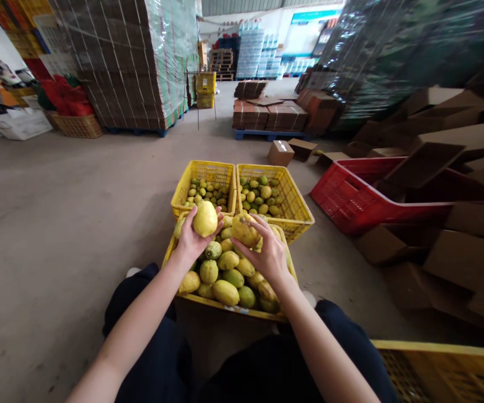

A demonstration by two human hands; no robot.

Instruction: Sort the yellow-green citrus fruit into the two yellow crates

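Your left hand [189,239] cradles a smooth, bright yellow fruit [205,219] in its curled fingers, above the front crate [263,315]. Beside it, your right hand [270,252] pinches a duller, deeper-yellow fruit [242,232] between thumb and fingers.

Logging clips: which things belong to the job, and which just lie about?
In the job:
left hand, rounded yellow fruit
right hand, mottled yellow fruit
near yellow plastic crate
two similar crates behind, probably

Apparently lying about:
red plastic crate
brown cardboard boxes
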